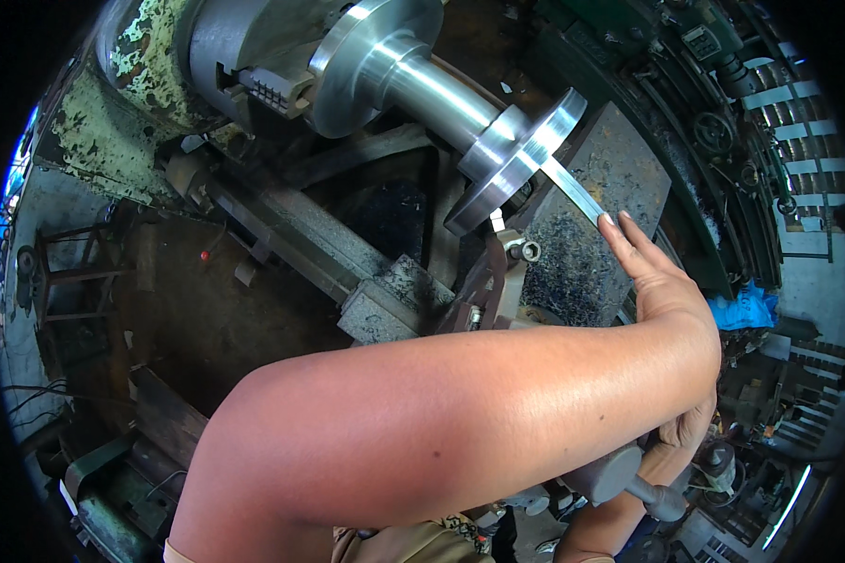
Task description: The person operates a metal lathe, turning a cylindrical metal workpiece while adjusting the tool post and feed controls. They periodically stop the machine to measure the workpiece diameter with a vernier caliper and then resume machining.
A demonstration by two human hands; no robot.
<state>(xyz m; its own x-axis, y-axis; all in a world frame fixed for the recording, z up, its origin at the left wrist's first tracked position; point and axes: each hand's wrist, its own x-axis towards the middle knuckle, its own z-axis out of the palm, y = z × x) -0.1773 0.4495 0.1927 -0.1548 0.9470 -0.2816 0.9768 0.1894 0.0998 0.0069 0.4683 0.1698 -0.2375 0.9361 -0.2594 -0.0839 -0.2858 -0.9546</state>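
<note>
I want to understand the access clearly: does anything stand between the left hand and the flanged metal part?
Only the metal strip visibly lies between the left hand and the flanged metal part: the fingers meet one end, the other appears to reach the flange. The tool bit sits off that line, near the flange's lower edge.

Room lies over the dark plate point(577, 253); the disc point(521, 169) blocks leftward.
</note>
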